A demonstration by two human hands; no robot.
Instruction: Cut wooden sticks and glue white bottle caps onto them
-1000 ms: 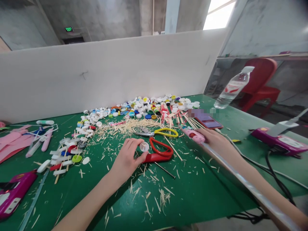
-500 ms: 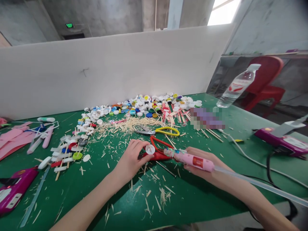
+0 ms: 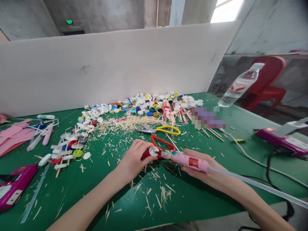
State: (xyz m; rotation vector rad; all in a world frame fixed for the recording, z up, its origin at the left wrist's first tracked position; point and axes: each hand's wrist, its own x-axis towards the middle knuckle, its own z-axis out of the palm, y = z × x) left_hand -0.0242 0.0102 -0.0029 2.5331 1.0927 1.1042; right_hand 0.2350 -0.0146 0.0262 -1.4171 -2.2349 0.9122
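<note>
My left hand (image 3: 136,158) is closed, pinching a white bottle cap (image 3: 153,151) with its hollow side towards me. My right hand (image 3: 196,165) grips a pink hot glue gun (image 3: 190,161); its dark nozzle points left and meets the cap's inside. A long clear glue stick (image 3: 255,184) runs out of the gun's back end to the right. Just beyond the hands lie red-handled pliers or scissors (image 3: 163,142), partly hidden by the gun. Behind them rest scissors with yellow handles (image 3: 168,129).
Many bottle caps (image 3: 141,104) are heaped along the white board (image 3: 108,70). Caps joined with sticks (image 3: 64,155) stand left. Wood shavings (image 3: 130,123) litter the green table (image 3: 96,192). Purple power strips (image 3: 18,187) sit at both sides, a cable (image 3: 250,158) and water bottle (image 3: 240,85) at right.
The glue gun has shifted left, bringing its nozzle into the cap. The cap has turned slightly towards the gun and moved a little right. My view has shifted slightly.
</note>
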